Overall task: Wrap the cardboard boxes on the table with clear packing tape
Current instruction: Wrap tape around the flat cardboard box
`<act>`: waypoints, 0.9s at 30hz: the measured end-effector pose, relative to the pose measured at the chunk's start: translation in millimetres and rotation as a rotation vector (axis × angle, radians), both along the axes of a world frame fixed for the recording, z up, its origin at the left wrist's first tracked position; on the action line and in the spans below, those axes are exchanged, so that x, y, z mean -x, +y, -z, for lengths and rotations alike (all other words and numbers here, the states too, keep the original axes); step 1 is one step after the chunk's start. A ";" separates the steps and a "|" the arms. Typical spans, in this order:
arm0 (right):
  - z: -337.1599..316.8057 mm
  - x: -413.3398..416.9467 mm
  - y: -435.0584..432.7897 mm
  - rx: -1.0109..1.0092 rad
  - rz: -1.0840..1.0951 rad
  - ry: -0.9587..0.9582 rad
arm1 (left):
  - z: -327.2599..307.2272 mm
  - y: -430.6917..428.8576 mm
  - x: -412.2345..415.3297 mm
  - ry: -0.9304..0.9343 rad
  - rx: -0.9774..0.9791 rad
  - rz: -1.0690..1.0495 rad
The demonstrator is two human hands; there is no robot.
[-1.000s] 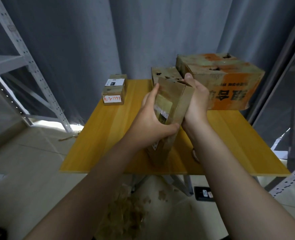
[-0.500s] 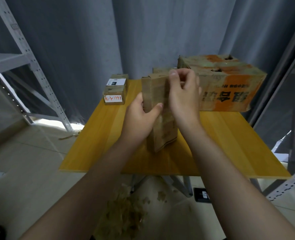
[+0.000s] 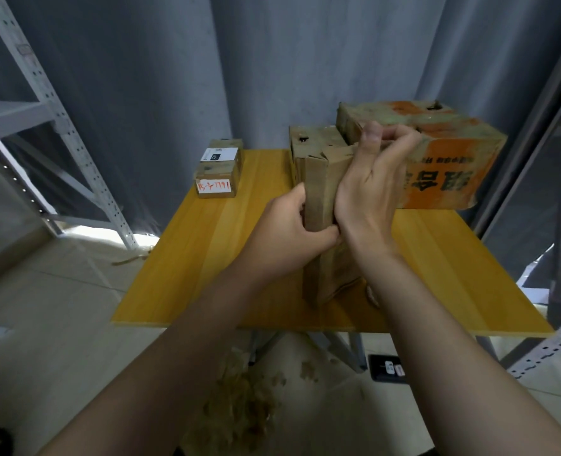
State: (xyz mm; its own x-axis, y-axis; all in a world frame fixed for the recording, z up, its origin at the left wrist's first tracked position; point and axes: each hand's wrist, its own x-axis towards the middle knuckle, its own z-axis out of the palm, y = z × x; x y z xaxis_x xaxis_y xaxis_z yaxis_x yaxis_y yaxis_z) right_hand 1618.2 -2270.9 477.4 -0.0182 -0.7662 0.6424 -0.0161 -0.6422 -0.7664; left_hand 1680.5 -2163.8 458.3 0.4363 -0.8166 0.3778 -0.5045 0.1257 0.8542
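box (image 3: 318, 192) upright on table (image 3: 206, 258), long axis vertical | left hand (image 3: 285, 232) fingers clamped mid-side | right hand (image 3: 368, 185) fingers curled over top end, nearer it

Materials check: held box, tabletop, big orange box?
By look: held box is plain brown cardboard, matte, with creased flaps; tabletop is yellow wood-grain board, laminate or varnished wood, with a faint sheen and a thin edge; big orange box is printed cardboard, worn and stained, with holes on top.
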 end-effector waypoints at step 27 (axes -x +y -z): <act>-15.2 18.3 -16.8 -0.355 -0.174 -0.076 | -4.0 6.0 -21.6 0.266 0.137 0.025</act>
State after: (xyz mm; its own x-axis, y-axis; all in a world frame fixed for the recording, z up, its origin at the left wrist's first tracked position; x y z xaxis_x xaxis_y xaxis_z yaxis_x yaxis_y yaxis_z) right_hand 1599.9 -2287.8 492.6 0.0943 -0.9360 0.3393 0.1345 -0.3257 -0.9359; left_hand 1702.1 -2157.8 462.3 0.5151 -0.7778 0.3602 -0.2603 0.2585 0.9303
